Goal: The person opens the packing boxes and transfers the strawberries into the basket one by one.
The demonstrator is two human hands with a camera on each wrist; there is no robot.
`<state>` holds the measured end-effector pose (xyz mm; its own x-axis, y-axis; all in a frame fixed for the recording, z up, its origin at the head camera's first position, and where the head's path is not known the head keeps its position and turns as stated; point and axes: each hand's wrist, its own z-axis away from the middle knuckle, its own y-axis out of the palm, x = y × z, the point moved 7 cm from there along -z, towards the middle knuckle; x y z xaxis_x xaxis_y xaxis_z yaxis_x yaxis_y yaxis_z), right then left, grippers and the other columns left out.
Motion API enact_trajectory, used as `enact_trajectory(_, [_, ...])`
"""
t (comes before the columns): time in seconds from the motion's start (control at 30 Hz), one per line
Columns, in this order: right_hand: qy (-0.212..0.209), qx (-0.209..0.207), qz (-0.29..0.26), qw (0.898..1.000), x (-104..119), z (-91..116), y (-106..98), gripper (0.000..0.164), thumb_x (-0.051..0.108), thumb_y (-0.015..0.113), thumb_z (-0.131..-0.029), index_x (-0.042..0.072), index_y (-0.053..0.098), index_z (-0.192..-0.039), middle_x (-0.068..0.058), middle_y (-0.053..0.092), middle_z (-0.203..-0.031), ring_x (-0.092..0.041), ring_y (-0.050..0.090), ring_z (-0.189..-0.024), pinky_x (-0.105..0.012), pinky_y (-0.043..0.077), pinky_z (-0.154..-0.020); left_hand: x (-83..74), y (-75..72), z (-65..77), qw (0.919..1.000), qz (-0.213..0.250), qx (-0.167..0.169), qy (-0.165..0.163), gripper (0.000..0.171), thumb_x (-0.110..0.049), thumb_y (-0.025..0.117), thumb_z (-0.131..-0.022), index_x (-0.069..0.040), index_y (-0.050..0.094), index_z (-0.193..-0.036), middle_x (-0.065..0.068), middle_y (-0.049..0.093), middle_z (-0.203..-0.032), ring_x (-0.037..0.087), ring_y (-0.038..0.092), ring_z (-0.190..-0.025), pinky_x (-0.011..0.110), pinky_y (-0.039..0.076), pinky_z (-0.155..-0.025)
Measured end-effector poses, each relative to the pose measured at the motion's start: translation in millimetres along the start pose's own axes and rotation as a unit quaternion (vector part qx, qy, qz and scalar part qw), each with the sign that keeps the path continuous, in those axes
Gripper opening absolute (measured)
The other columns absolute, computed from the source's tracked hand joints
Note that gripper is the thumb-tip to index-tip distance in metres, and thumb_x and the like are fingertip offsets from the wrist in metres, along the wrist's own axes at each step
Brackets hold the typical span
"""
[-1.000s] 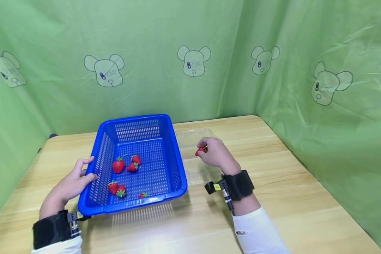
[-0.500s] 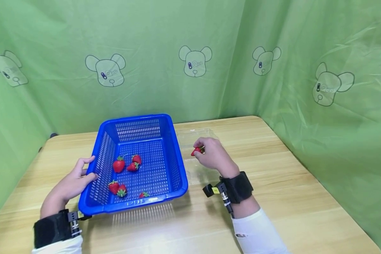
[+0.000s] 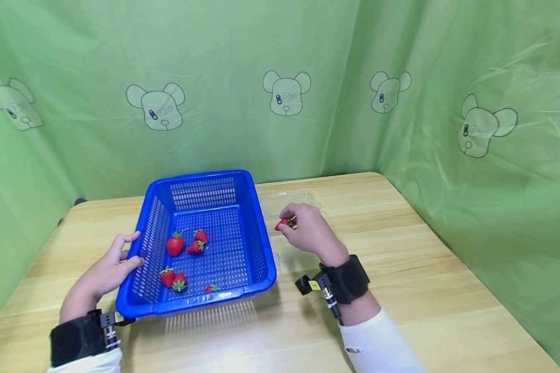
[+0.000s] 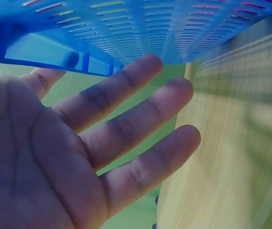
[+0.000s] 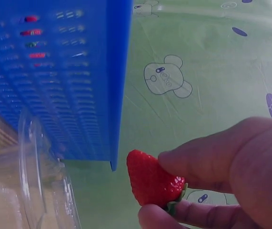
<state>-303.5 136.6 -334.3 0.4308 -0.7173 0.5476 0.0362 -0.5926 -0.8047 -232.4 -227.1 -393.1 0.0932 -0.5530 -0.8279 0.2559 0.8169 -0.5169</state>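
My left hand (image 3: 103,272) grips the left rim of a blue plastic basket (image 3: 199,299), its thumb over the edge. In the left wrist view, three fingers (image 4: 145,131) stretch out along the basket's outside. Several strawberries (image 3: 175,245) with green leaves lie on the basket floor, mostly toward the left and front. Just right of the basket, my right hand (image 3: 308,230) pinches another strawberry (image 5: 150,179) between thumb and fingers, its tip pointing toward the basket. A clear plastic container (image 5: 40,191) sits below that hand, beside the basket's right wall.
The basket's front edge hangs over its own shadow on the wooden table (image 3: 415,280). Green curtains (image 3: 224,46) printed with bear heads enclose the back and sides. Black camera straps (image 3: 347,280) are on both wrists.
My right hand has drifted a little left toward the basket, carrying its strawberry. My left hand and the basket have stayed almost still.
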Motion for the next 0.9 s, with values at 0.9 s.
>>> enact_trajectory(0.9, [-0.074, -0.035, -0.029, 0.996, 34, 6, 12, 0.012, 0.008, 0.069, -0.084, 0.003, 0.065, -0.095, -0.008, 0.063, -0.087, -0.019, 0.062, -0.08, -0.032, 0.06, -0.069, -2.7, 1.0, 0.7, 0.9999, 0.003, -0.01, -0.003, 0.06, -0.017, 0.034, -0.103, -0.007, -0.002, -0.15, 0.049, 0.032, -0.131, 0.043, 0.064, -0.094, 0.053, 0.059, -0.075])
